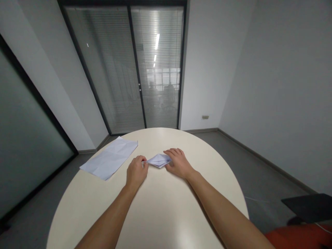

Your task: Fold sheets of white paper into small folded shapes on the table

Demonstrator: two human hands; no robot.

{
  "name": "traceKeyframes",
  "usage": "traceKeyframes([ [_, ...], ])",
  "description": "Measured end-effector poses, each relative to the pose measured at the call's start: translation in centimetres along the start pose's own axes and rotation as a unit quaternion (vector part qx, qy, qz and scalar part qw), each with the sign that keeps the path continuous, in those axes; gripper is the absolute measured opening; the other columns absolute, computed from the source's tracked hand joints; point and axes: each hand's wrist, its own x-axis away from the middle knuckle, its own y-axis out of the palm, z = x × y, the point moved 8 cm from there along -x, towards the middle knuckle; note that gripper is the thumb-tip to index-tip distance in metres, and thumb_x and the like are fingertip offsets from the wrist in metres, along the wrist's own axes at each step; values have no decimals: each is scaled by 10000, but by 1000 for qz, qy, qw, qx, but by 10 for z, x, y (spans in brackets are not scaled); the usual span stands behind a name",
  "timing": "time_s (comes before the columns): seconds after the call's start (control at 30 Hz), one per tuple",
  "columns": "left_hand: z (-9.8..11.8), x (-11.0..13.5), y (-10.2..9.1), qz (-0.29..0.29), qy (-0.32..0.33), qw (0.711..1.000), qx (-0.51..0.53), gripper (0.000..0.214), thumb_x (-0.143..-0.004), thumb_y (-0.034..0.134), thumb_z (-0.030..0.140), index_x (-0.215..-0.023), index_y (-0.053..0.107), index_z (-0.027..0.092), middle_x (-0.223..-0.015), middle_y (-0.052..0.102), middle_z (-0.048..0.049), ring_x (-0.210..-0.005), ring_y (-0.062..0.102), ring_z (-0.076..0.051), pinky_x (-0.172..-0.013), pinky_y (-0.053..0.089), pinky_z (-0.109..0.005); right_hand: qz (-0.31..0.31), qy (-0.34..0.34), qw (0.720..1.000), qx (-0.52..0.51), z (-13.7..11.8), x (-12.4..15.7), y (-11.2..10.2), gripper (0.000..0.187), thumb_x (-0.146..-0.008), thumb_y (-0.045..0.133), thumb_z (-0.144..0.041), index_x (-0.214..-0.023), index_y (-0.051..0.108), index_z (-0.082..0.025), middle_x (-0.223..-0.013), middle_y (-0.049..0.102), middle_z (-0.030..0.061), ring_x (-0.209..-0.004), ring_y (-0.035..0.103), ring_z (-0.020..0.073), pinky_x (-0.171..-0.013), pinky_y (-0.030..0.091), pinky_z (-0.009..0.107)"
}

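A small folded white paper shape [158, 160] lies on the round cream table [160, 211], between my two hands. My left hand [136, 172] is closed, pinching the shape's pointed left tip between thumb and fingers. My right hand [177, 163] rests on the shape's right end, fingers curled down and pressed onto the paper. Both forearms reach in from the near edge of the table.
A creased, unfolded white sheet [110, 157] lies at the table's far left, partly over the edge. Glass doors with blinds [135, 69] stand behind the table. A dark flat object [308, 206] and something orange [298, 238] sit at the lower right.
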Motion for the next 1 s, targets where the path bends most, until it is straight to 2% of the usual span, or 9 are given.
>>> traceKeyframes([
  [0.07,1,0,0,-1,6,1000,-10,94,-862,524,159,-886,580,231,-924,679,-35,-918,618,-216,-789,431,-302,-16,-12,1000,20,-6,0,2,610,-837,684,-335,-1417,560,-193,-1407,613,113,-1368,442,300,-1224,134,518],
  [0.13,1,1,1,-5,8,1000,-20,100,-859,527,152,-879,584,231,-921,681,-37,-924,621,-217,-796,435,-304,-27,-24,999,31,-9,-1,4,599,-853,693,-377,-1412,572,-197,-1392,627,111,-1372,440,306,-1228,111,525],
  [0.3,0,1,3,-18,2,999,-43,114,-848,542,144,-882,609,230,-910,692,-43,-927,636,-227,-804,456,-317,-33,-46,998,42,-13,-1,4,576,-876,702,-355,-1418,578,-201,-1328,661,113,-1298,500,289,-1191,216,497],
  [0.4,1,1,5,-28,15,998,-56,174,-830,526,109,-895,640,222,-903,705,-52,-934,647,-244,-828,475,-342,-33,-64,997,39,-16,-1,3,430,-898,684,-301,-1324,658,-245,-1241,690,91,-1225,541,264,-1141,289,467],
  [0.5,9,2,5,-26,57,996,-56,233,-805,518,76,-917,674,209,-934,726,-64,-955,656,-256,-885,491,-378,-35,-76,996,29,-16,0,2,317,-929,654,-279,-1241,707,-268,-1183,700,78,-1150,571,240,-1069,357,429],
  [0.6,22,6,10,-37,121,992,-28,292,-826,512,72,-1009,701,199,-1051,749,-68,-1020,663,-248,-972,493,-403,-39,-85,995,21,-16,1,6,265,-951,631,-272,-1196,730,-276,-1152,706,69,-1121,586,231,-1018,390,403],
  [0.7,32,12,19,-68,170,983,13,365,-898,488,109,-1190,686,203,-1216,732,-63,-1120,661,-222,-1037,494,-389,-48,-95,994,19,-16,2,10,264,-953,630,-259,-1197,731,-274,-1156,714,63,-1123,595,228,-1008,398,395],
  [0.9,35,20,35,-148,182,972,7,428,-954,449,161,-1328,652,207,-1408,641,-70,-1309,581,-198,-1153,439,-368,-84,-106,991,20,-21,2,14,256,-971,575,-237,-1178,724,-213,-1206,717,88,-1163,608,238,-1034,419,401],
  [1.0,37,22,38,-167,190,967,-5,456,-969,425,185,-1383,615,180,-1477,581,-90,-1374,525,-195,-1200,383,-364,-97,-111,989,-10,-27,3,19,348,-988,538,-283,-1293,658,-166,-1310,674,129,-1252,581,248,-1085,415,397],
])
